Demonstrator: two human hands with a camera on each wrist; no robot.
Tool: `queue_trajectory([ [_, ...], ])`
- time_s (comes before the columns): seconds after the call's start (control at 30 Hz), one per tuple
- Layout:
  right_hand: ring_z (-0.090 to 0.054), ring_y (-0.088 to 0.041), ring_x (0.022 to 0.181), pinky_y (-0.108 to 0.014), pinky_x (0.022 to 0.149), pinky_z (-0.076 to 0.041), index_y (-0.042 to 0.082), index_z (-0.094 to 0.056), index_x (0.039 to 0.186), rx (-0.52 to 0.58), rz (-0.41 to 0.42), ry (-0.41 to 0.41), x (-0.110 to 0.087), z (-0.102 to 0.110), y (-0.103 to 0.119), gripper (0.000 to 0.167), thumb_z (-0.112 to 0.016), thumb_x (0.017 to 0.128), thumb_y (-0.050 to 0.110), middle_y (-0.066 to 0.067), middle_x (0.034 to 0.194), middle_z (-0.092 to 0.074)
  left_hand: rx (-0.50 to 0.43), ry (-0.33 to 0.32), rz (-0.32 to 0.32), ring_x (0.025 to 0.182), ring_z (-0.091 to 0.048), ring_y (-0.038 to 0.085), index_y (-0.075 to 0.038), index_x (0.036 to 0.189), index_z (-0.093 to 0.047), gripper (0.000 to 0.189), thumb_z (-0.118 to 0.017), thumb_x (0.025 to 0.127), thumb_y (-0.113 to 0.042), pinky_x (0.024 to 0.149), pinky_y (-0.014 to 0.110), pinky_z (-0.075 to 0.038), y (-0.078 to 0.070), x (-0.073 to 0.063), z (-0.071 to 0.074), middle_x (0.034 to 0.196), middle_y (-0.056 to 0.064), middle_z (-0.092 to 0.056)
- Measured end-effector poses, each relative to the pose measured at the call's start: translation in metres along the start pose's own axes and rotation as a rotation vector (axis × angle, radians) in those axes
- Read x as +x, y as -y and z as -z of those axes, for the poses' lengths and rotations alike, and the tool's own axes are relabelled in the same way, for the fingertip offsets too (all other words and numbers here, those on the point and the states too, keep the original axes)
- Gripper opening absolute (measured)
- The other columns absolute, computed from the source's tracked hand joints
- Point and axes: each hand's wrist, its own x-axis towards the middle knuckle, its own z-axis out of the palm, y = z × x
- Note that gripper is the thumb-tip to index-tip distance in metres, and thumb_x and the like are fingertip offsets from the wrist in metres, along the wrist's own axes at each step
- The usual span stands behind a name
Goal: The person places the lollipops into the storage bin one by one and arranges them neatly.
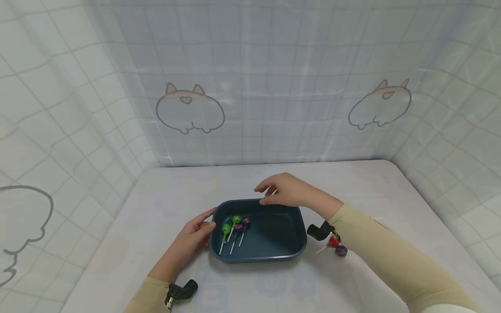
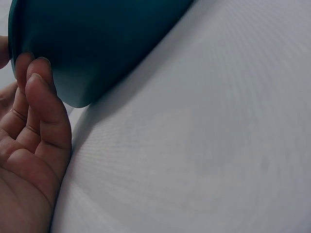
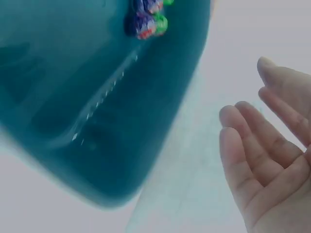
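Note:
A dark teal rectangular tray (image 1: pixel 274 256) lies on the table. Inside its left half are two green lollipops (image 1: pixel 226 229) and two purple lollipops (image 1: pixel 246 223), sticks pointing toward the front. My left hand (image 1: pixel 192 237) grips the tray's left side, thumb at the rim; in the left wrist view its curled fingers (image 2: pixel 46 104) lie against the outer wall. Over the far rim hovers my right hand (image 1: pixel 287 190), fingers loosely bent. The right wrist view shows that hand (image 3: pixel 272 160) holding nothing, just beyond the tray's edge.
To the right of the tray, a red lollipop (image 1: pixel 333 241) and a purple lollipop (image 1: pixel 342 251) lie on the white-covered table (image 1: pixel 176 187), close under the right forearm. Grid-patterned curtains (image 1: pixel 250 87) rise at the back and both sides.

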Motion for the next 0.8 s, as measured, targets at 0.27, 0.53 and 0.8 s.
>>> queue_trajectory([
  [0.27, -0.065, -0.008, 0.098, -0.03, 0.082, -0.053, 0.02, -0.068, 0.125, 0.036, -0.034, -0.145, -0.037, 0.019, -0.027, 0.036, -0.074, 0.091, 0.03, 0.009, 0.116, -0.067, 0.011, -0.018, 0.01, 0.072, -0.054, 0.022, -0.026, 0.148, -0.045, 0.054, -0.062, 0.098, -0.038, 0.066, 0.033, -0.051, -0.001, 0.0, -0.001, 0.09, 0.014, -0.059],
  [0.53, -0.064, -0.012, 0.099, -0.033, 0.082, -0.054, 0.017, -0.069, 0.123, 0.055, -0.162, -0.21, -0.07, 0.02, -0.049, 0.037, -0.075, 0.09, 0.031, 0.003, 0.116, -0.067, 0.004, -0.01, 0.016, 0.073, -0.055, 0.021, -0.024, 0.149, -0.044, 0.054, -0.061, 0.099, -0.036, 0.066, 0.032, -0.051, -0.002, -0.001, -0.001, 0.095, 0.017, -0.06],
  [0.8, -0.065, -0.018, 0.104, -0.041, 0.086, -0.053, 0.018, -0.068, 0.125, 0.092, -0.299, -0.3, -0.112, 0.022, -0.074, 0.042, -0.072, 0.09, 0.041, -0.001, 0.119, -0.067, -0.003, -0.002, 0.011, 0.073, -0.055, 0.021, -0.024, 0.148, -0.044, 0.054, -0.061, 0.099, -0.036, 0.066, 0.032, -0.051, -0.002, -0.001, 0.001, 0.096, 0.02, -0.059],
])
